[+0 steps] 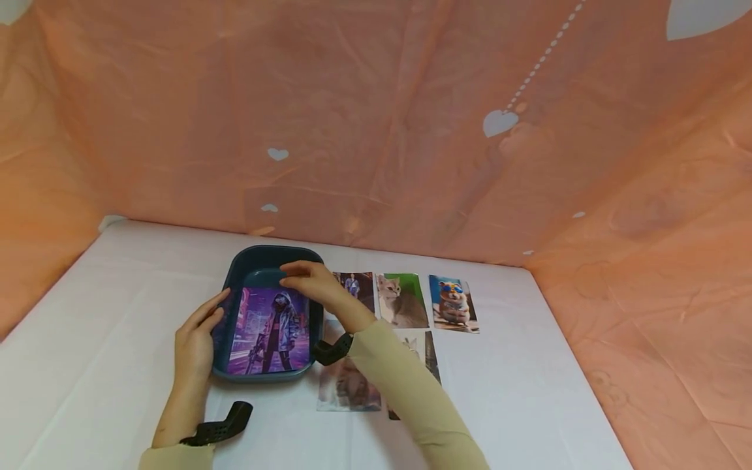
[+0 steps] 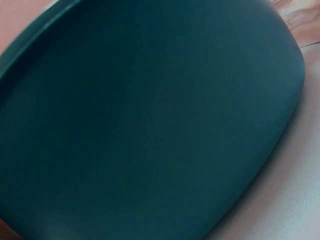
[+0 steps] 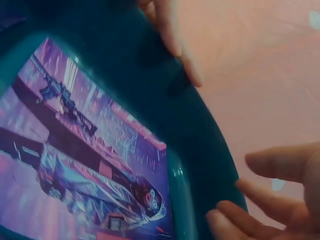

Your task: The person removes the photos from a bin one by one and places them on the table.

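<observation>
A dark teal plastic tub point(image 1: 276, 377) stands on the white table. Inside it lies a purple picture card point(image 1: 270, 333) showing a hooded figure with a rifle. My left hand point(image 1: 195, 343) rests against the tub's left rim with its fingers fairly straight; the tub's outer wall point(image 2: 160, 120) fills the left wrist view. Over the tub's upper right part is my right hand point(image 1: 314, 284), thumb and fingers apart. In the right wrist view no card is between the right hand's fingers point(image 3: 260, 200).
To the tub's right lie several picture cards: a cat on green point(image 1: 402, 303), a hamster in sunglasses point(image 1: 454, 303), a blurry brown one point(image 1: 349, 388) and others partly behind the right arm. An orange curtain point(image 1: 376, 130) with pale hearts encloses the white table point(image 1: 517, 391).
</observation>
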A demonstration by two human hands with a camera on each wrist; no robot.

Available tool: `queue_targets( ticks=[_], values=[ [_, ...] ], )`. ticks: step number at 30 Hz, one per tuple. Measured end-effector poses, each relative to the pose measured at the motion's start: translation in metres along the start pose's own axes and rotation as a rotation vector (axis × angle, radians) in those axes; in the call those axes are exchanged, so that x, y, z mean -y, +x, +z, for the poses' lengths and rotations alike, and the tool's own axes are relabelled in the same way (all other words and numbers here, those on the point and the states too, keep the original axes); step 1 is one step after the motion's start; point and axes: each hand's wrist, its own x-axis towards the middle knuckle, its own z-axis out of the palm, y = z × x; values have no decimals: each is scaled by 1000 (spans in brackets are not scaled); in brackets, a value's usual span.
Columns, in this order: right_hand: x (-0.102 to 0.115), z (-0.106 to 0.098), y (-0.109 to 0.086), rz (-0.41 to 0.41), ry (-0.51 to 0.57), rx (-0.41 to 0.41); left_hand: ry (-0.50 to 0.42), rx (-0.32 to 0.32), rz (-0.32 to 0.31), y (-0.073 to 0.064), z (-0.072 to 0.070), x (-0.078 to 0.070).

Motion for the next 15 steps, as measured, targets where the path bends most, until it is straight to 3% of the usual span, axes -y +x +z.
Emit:
queue_targets(
  ticks=[4, 8, 15],
  values=[
    [7, 3, 8, 66, -81, 40, 13, -4, -8, 1, -1, -1],
    [8, 5, 15, 112, -83, 68, 24, -1, -9, -1, -2, -1],
    [3, 7, 24, 93, -118, 140, 23, 4, 7, 0, -2, -1]
  ],
)
